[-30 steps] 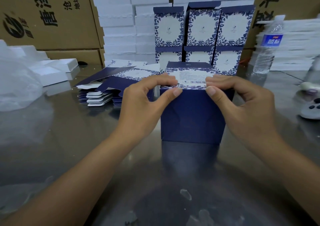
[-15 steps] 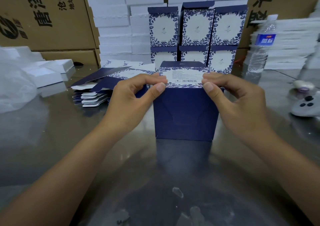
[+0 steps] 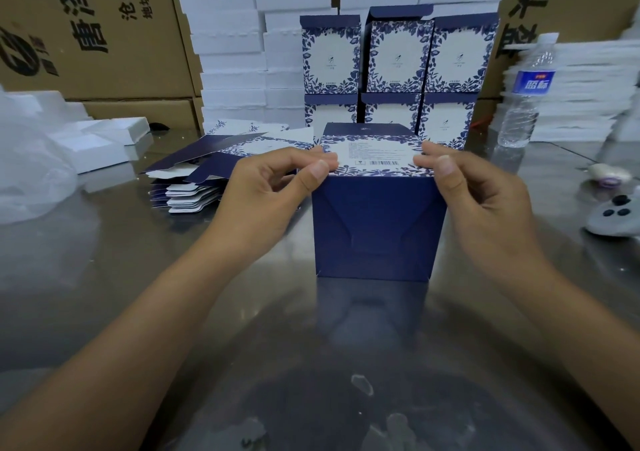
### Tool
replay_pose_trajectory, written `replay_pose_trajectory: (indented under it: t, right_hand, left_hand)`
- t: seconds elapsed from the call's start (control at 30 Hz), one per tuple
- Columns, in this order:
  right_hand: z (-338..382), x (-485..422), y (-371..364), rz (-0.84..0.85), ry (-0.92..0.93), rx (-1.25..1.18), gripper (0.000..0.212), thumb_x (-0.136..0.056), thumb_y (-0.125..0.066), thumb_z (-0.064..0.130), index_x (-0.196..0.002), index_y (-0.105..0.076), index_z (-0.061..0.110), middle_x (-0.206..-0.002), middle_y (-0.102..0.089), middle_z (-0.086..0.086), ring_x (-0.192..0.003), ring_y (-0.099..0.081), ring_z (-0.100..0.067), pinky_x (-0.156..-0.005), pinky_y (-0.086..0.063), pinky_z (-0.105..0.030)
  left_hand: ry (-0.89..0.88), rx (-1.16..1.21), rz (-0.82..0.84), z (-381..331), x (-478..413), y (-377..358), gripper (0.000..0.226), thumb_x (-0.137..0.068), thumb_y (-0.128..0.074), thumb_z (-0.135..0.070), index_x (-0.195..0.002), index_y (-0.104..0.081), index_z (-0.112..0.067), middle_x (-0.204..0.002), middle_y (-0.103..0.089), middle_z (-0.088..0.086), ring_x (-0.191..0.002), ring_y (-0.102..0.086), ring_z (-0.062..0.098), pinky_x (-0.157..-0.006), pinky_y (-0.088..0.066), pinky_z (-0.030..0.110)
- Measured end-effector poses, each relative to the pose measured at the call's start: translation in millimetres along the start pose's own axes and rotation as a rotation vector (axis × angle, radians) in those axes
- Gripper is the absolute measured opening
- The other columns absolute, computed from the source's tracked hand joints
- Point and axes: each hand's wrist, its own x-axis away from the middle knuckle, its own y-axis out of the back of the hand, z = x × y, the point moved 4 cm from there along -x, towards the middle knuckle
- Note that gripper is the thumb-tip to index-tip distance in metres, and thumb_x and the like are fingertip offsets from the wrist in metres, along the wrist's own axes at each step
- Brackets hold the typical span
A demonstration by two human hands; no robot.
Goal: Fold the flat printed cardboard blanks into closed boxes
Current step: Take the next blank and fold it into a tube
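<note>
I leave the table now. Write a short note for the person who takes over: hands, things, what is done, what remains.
Hands: left hand and right hand each pinch the upper near edge of the box, thumb on its dark near face, fingers on top.
Things: the box stands on the metal table; flat blanks lie in a pile to its left; folded boxes are stacked behind it.
Done: its near end is folded shut.
Left: the far end is hidden, so check it; then fold the remaining blanks.
</note>
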Motion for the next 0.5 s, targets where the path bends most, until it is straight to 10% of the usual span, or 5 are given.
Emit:
replay_pose_trajectory:
  t: [0.33,0.5]
  right_hand:
    - [-1.9,-0.2,-1.6,0.048,0.015,-0.01,0.023,-0.094,-0.04,0.041,-0.095,-0.063,0.041,-0.122,-0.058,0.016,-0.121,-0.046,0.008,-0.09,-0.034,-0.006]
    - [-9.1,10.3,-14.0,0.25,-0.007,0.08,0.042,-0.073,-0.067,0.055,-0.108,-0.042,0.058,-0.139,-0.024,0.035,-0.14,-0.025,-0.003,-0.109,-0.033,-0.044]
  left_hand:
    - [0.001,-0.054,-0.005,10.8,5.4,-3.1,0.035,-0.076,-0.073,-0.02,-0.106,-0.06,-0.033,-0.118,-0.063,-0.011,-0.118,-0.055,0.005,-0.098,-0.046,0.026]
    - [0.093,-0.019,0.064,23.7,14.3,-16.6,0.082,-0.076,-0.078,-0.015,-0.137,-0.03,-0.043,-0.137,-0.037,-0.034,-0.133,-0.035,-0.006,-0.107,-0.041,0.029]
